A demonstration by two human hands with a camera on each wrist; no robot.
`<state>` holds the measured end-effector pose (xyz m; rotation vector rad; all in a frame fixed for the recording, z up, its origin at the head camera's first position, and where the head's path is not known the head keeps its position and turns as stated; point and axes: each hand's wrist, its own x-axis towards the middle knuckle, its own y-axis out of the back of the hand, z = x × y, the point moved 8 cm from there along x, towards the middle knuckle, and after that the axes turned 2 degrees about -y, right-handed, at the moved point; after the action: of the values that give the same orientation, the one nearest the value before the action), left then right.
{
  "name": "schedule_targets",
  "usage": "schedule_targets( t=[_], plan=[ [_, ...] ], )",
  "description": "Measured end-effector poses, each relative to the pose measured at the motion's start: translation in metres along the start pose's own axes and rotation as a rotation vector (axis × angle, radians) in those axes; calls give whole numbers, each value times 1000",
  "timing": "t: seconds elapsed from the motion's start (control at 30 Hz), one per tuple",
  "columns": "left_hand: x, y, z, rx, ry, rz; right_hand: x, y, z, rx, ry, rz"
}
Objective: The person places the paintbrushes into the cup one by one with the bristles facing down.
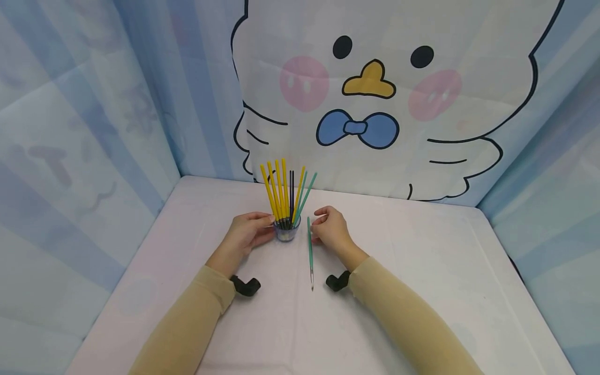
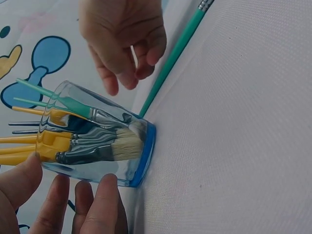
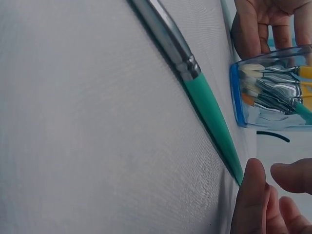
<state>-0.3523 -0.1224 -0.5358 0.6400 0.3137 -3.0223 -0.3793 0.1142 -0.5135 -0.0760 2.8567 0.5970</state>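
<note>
A clear cup with a blue base (image 2: 146, 156) stands on the table, holding several paintbrushes (image 1: 279, 192) with yellow, black and green handles, bristles down. At its left side is my left hand (image 1: 247, 232); the thumb and fingertips rest lightly at the cup's wall without wrapping round it. A single green paintbrush (image 1: 310, 245) lies on the cloth to the right of the cup, its bristles toward me. Beside the far end of its handle, my right hand (image 1: 334, 229) has loosely bent fingers. In the right wrist view a gap shows between thumb and forefinger, with nothing held.
A pale cloth covers the table (image 1: 412, 291). Behind it hangs a curtain (image 1: 365, 166) with a cartoon face and a blue bow tie, and striped blue fabric (image 1: 70, 156) encloses the sides. Black wrist mounts (image 1: 246, 286) show below both hands.
</note>
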Motion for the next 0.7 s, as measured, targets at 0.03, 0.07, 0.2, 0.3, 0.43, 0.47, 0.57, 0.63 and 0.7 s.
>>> schedule_targets(
  t=[0.03, 0.07, 0.2, 0.3, 0.43, 0.47, 0.57, 0.63, 0.7],
  plan=[
    [0, 0, 0, 0, 0, 1, 0, 0, 1, -1, -11, -7],
    [0, 0, 0, 1, 0, 1, 0, -1, 2, -5, -22, -13],
    [0, 0, -1, 1, 2, 0, -1, -2, 4, -29, -62, -31],
    [0, 0, -1, -1, -1, -4, -3, -2, 4, -51, -73, -34],
    [1, -1, 0, -9, -4, -7, -5, -2, 5, -86, -81, -34],
    [1, 0, 0, -12, -4, -8, -5, -3, 6, -95, -88, -35],
    [-1, 0, 0, -17, 0, -7, -6, -4, 8, -131, -117, -39],
    [-1, 0, 0, -21, 1, -8, -7, -5, 9, -156, -137, -43],
    [-2, 0, 0, -22, 4, -8, -7, -5, 10, -171, -150, -40]
  ],
)
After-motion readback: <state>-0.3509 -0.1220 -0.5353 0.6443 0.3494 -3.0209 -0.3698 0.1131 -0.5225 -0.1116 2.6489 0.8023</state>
